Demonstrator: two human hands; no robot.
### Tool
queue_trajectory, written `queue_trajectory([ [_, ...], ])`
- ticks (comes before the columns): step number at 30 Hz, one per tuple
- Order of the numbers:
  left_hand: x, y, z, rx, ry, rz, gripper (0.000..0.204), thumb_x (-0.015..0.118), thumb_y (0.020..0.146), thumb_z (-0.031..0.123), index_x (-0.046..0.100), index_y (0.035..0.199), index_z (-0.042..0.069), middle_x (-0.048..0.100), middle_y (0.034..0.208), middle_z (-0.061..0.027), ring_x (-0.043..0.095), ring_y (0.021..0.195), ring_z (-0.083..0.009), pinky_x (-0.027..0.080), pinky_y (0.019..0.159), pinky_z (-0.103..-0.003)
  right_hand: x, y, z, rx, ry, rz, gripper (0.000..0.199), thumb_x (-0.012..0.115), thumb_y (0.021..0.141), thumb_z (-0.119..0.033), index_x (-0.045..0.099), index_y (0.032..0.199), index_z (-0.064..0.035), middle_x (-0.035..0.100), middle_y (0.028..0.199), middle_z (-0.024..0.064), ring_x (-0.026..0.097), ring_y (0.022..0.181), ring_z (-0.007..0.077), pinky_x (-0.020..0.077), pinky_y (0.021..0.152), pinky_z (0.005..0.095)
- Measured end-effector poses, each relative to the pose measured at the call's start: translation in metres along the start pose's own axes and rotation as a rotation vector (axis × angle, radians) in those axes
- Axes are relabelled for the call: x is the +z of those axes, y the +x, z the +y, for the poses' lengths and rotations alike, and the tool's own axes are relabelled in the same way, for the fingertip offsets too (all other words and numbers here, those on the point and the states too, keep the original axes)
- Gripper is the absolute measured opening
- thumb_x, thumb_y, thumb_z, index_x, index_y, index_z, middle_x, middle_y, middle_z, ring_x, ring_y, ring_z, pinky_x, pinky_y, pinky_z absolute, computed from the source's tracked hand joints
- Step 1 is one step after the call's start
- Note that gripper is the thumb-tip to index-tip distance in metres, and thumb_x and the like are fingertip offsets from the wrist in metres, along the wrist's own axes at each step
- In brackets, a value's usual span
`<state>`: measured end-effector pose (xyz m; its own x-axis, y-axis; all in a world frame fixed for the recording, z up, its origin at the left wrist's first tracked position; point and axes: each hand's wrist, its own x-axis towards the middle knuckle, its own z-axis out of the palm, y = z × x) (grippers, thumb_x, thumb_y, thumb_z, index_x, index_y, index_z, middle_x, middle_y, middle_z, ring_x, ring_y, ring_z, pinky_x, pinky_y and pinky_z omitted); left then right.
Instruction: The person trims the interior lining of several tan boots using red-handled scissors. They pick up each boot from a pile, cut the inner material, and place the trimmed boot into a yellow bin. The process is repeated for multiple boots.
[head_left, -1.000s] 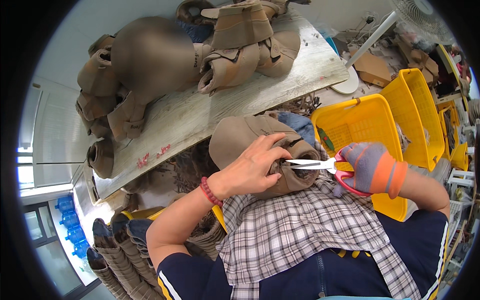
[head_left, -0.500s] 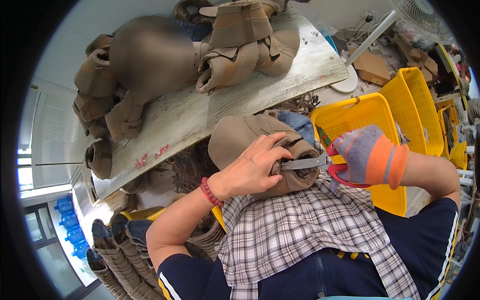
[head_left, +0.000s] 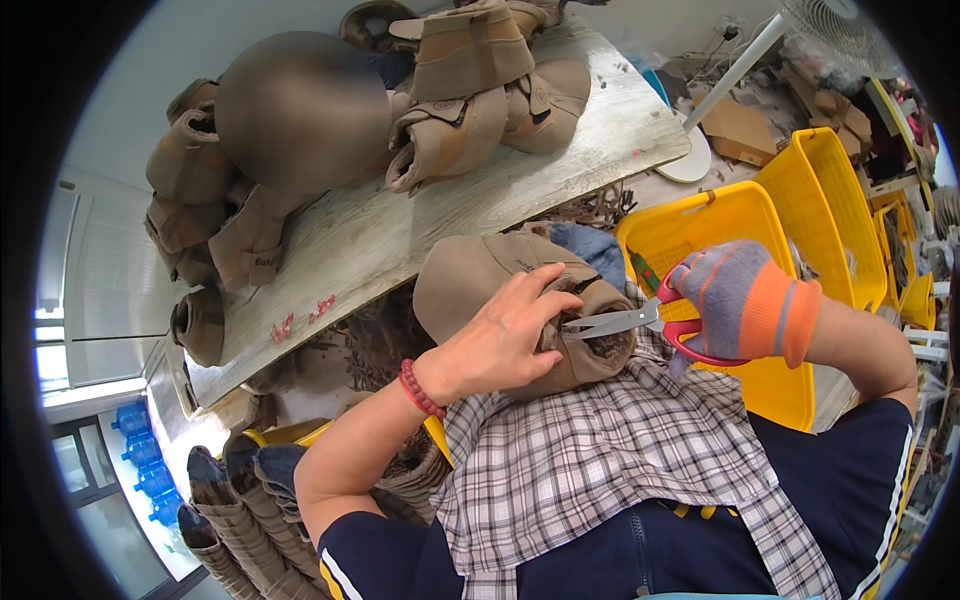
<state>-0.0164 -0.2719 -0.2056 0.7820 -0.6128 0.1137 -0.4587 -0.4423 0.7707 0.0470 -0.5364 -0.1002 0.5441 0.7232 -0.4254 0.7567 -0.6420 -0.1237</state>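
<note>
A brown cap (head_left: pixel 455 285) with a dark, fur-like lining lies on my lap, over a checked apron (head_left: pixel 600 450). My left hand (head_left: pixel 510 330), bare and with a red bead bracelet (head_left: pixel 420 388), grips the cap by the edge of its opening, thumb and fingers bent around it. In my right hand (head_left: pixel 735 300), which wears a grey and orange glove, are red-handled scissors (head_left: pixel 625 320). Their blades are a little apart and reach into the opening beside my left fingertips. The blade tips are partly hidden there.
Ahead stands a worn pale table (head_left: pixel 440 225) bearing several brown caps (head_left: pixel 445 135). Yellow baskets (head_left: pixel 745 210) are close on my right, with a fan (head_left: pixel 840 35) beyond. Stacked caps (head_left: pixel 265 510) fill the lower left, near blue water bottles (head_left: pixel 150 465).
The scissors' handles and blades have spread slightly apart. My left hand keeps its grip on the cap, which has hardly moved.
</note>
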Motion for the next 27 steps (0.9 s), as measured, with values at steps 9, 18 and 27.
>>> queue_trajectory([
  [9, -0.003, -0.007, 0.009, -0.029, -0.008, 0.001, 0.065, 0.074, 0.067, 0.01, 0.049, 0.127, 0.005, 0.035, 0.142, -0.0167, 0.043, 0.118, -0.0348, 0.037, 0.101, -0.041, 0.007, -0.01, 0.008, 0.116, 0.067, -0.082, 0.056, 0.067, 0.073, -0.057, 0.066, 0.093, -0.0053, 0.066, 0.077, 0.0129, 0.065, 0.073, 0.0296, 0.0495, 0.061, 0.0369],
  [18, 0.015, -0.034, 0.053, -0.365, 0.039, 0.431, 0.063, 0.074, 0.067, 0.011, 0.053, 0.126, 0.004, 0.037, 0.142, -0.0142, 0.039, 0.125, -0.0286, 0.033, 0.104, -0.038, 0.034, -0.015, -0.008, 0.213, 0.631, 0.085, 0.047, 0.083, 0.067, -0.033, 0.063, 0.092, 0.001, 0.064, 0.071, 0.0137, 0.061, 0.061, 0.0254, 0.049, 0.059, 0.0287],
  [27, 0.036, -0.071, 0.054, -0.274, -0.539, 1.009, 0.05, 0.046, 0.071, -0.008, 0.048, 0.119, 0.003, 0.033, 0.142, -0.0176, 0.03, 0.136, -0.0293, 0.026, 0.11, -0.039, 0.08, 0.024, -0.044, 0.106, 1.054, 0.287, 0.051, 0.081, 0.07, -0.032, 0.06, 0.104, 0.0002, 0.065, 0.077, 0.0111, 0.061, 0.067, 0.0131, 0.0499, 0.063, 0.0277],
])
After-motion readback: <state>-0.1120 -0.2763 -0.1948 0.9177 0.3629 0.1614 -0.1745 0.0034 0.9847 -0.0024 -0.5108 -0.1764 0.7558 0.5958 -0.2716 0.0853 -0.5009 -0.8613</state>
